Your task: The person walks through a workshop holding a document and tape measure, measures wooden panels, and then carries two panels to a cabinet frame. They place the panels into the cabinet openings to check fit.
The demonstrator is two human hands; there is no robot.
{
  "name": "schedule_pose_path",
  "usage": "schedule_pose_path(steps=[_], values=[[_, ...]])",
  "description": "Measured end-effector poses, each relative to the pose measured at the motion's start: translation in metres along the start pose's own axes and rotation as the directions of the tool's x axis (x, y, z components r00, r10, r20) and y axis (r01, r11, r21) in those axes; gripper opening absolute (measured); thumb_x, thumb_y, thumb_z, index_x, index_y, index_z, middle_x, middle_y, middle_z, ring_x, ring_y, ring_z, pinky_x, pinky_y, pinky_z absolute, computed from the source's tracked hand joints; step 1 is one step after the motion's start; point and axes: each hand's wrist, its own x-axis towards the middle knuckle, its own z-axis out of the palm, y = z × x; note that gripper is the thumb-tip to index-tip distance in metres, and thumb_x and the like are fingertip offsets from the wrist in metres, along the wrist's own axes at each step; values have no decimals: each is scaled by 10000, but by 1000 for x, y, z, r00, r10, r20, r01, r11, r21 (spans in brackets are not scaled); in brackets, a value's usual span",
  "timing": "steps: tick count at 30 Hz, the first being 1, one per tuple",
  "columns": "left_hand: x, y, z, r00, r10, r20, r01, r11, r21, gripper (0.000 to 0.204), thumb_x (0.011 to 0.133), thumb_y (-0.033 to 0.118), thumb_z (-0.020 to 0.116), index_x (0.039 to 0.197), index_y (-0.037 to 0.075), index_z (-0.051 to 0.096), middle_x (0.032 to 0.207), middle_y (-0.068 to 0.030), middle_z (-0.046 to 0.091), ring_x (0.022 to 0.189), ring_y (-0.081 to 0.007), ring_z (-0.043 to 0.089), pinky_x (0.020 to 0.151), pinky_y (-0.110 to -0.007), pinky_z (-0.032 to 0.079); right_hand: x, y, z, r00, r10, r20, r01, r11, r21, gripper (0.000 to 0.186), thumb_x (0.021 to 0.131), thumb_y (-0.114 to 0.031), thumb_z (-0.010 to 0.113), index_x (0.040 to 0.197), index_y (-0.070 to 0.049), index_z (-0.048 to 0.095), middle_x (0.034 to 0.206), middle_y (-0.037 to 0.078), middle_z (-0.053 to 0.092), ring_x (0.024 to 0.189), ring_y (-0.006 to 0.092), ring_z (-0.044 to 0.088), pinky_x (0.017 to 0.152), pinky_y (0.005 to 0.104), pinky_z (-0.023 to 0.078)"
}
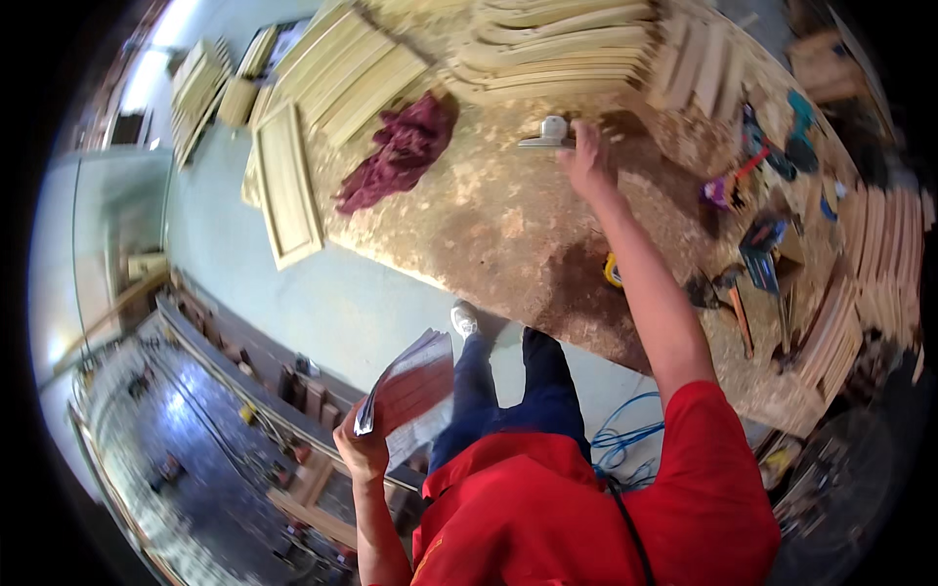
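My left hand (362, 449) is closed on the edge of some loose paper sheets (415, 381), white and reddish, hanging bent beside my legs. Over the worktable (469, 230) my right hand (589, 164) is stretched out, its fingers extended and apparently holding nothing. Just left of those fingers lies a silvery metal clip (549, 133), wide at its jaw and rounded at the top. Whether my fingertips touch it I cannot tell. A crumpled dark red cloth (401, 151) rests farther left on the table.
Curved wooden parts (557, 49) are stacked along the table's far side, with panels (347, 73) to their left. At right are a yellow tape measure (613, 270), a hammer (740, 313) and more wooden strips (879, 244). A blue hose (625, 439) coils on the floor.
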Motion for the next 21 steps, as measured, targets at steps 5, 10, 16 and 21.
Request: schedule_pose_path(steps=[5,10,16,21], values=[[-47,-24,30,959,-250,-133,183,907,-380,109,929,81,723,952,-25,717,752,30,632,752,-56,547,686,-278,499,68,26,31,952,-67,297,5,979,204,212,816,-148,813,846,-73,616,819,93,640,759,275,610,736,432,503],[-90,-48,31,930,-366,-35,324,860,-394,189,953,107,730,1099,-12,740,865,23,695,831,-52,574,748,-269,513,-22,-122,-50,766,-319,558,-278,618,735,443,939,-39,720,1357,-20,573,1129,68,667,1007,141,639,900,272,512],[-138,-74,26,937,-345,-54,238,745,-623,245,966,231,758,1062,5,749,797,-27,706,754,-60,552,697,-284,507,-147,-331,-153,457,-730,508,-482,277,831,436,833,-46,852,1210,-16,635,1162,74,716,1009,126,690,903,263,566],[-195,-84,-10,953,-275,-130,132,758,-639,236,975,232,738,1074,18,739,754,-67,691,708,-74,518,676,-303,501,-246,-416,-177,194,-824,533,-543,362,758,323,836,16,842,1101,-8,660,1061,45,730,967,87,682,862,253,568]])
